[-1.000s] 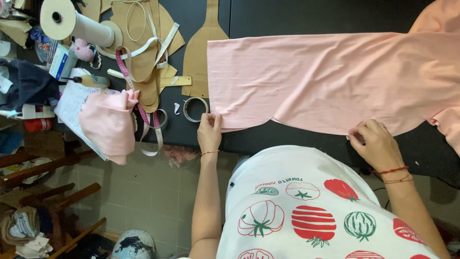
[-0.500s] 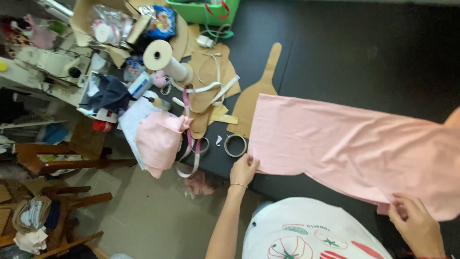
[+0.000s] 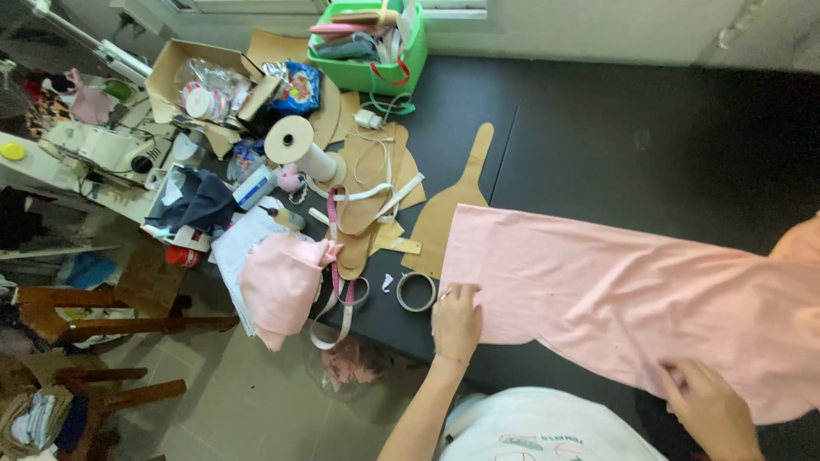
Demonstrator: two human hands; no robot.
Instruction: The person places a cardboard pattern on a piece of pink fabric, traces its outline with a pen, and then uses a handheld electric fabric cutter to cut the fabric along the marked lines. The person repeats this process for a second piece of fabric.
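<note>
One pink cloth (image 3: pixel 632 294) lies flat on the dark surface (image 3: pixel 615 137), its right end cut off. Left hand (image 3: pixel 455 323) presses its near-left corner, fingers flat, nothing clamped. Right hand (image 3: pixel 709 408) pinches the near edge; its grip is partly hidden. One green basket (image 3: pixel 369 53) holds folded fabrics. One white spool (image 3: pixel 295 147) stands nearby.

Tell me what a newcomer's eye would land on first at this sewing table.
The big pink cloth spread over the right half of the black table stands out first, with the left hand pressing its near left corner and the right hand on its near edge. Next comes the clutter at the left: brown paper patterns, a white roll and a green basket at the far edge.
</note>
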